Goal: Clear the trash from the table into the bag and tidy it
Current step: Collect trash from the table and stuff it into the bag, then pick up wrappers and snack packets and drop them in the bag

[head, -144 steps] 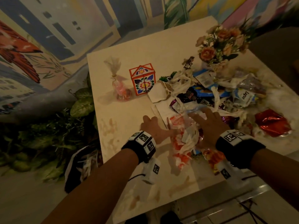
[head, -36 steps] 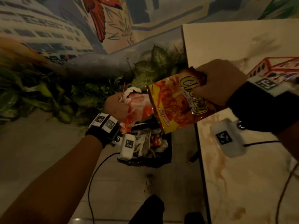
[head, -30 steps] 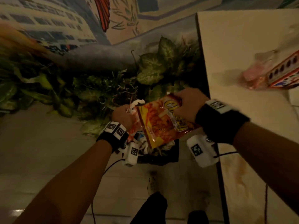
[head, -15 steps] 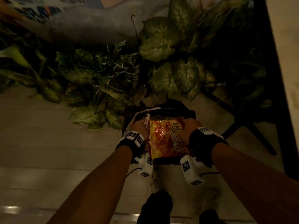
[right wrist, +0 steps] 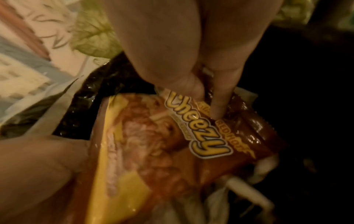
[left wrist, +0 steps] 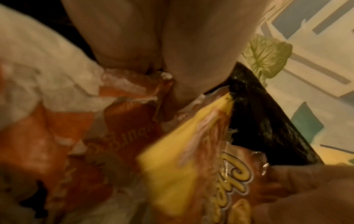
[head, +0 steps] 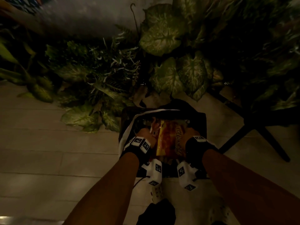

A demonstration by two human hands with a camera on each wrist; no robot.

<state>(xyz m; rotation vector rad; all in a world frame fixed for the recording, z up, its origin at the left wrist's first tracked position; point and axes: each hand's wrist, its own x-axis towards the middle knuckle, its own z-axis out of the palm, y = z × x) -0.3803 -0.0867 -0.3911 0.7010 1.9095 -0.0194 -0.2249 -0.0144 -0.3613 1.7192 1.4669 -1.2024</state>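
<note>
A black trash bag stands open on the floor below me. Both my hands are down inside its mouth. My right hand grips the top edge of an orange and yellow Cheezy snack bag, thumb and fingers pinched on the foil. My left hand pinches a crumpled orange and white wrapper just left of the snack bag. White paper trash lies under the snack bag inside the trash bag. The table top is out of view.
Leafy plants crowd the wall behind the bag. Black table legs spread across the floor to the right. Pale floor tiles lie to the left. My white shoe is just in front of the bag.
Both hands have gone down from above the bag into its mouth, carrying the snack bag and the wrapper. My view has tilted down, so the table has left the picture.
</note>
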